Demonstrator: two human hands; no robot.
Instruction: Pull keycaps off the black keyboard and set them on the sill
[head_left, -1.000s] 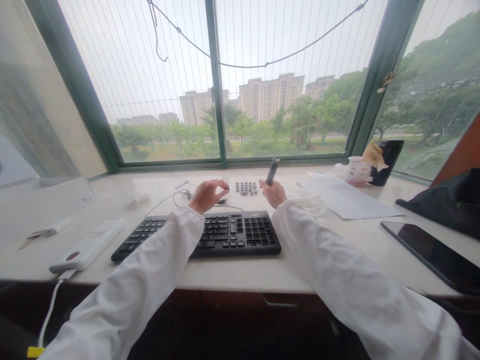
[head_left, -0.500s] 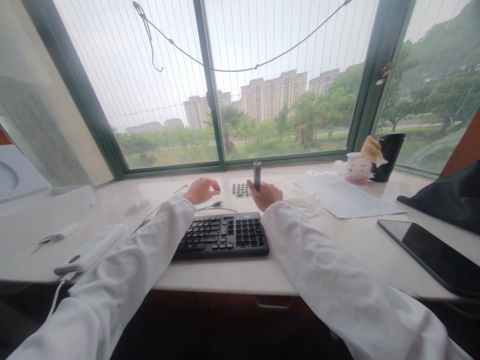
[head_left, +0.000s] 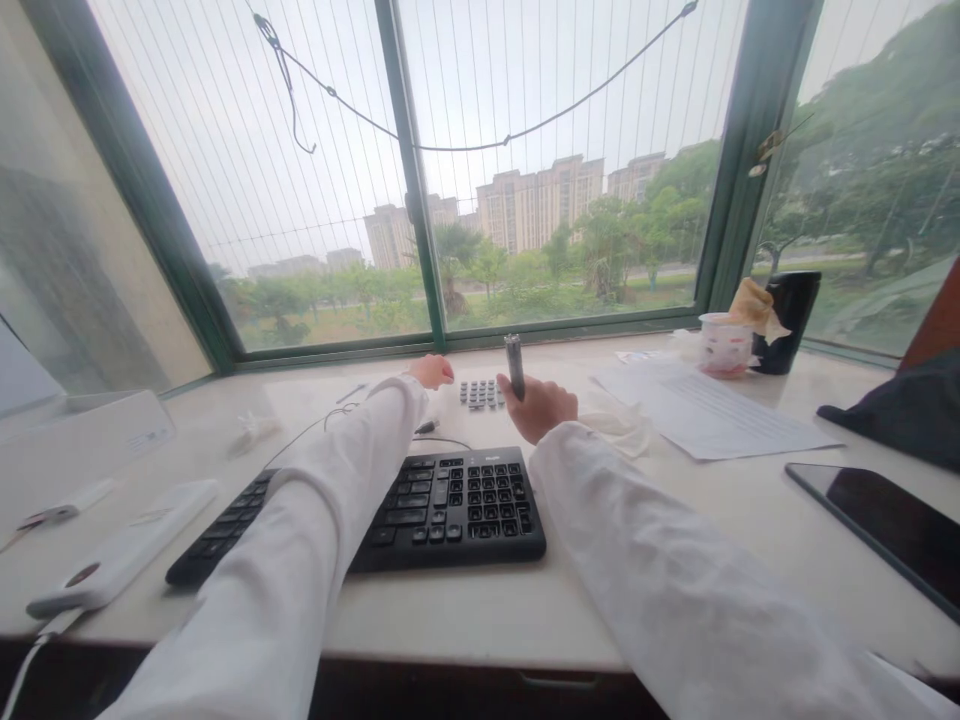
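Where the right hand (head_left: 537, 408) closes, a dark pen (head_left: 514, 366) juts above the grip

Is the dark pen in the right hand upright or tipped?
Slightly tipped: the dark pen stands nearly upright in the fist of the right hand, its top end leaning a little to the left of the view.

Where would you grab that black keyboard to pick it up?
Take the keyboard by its right end, from above and in front: it lies flat and long, and the left sleeve covers part of its left half.
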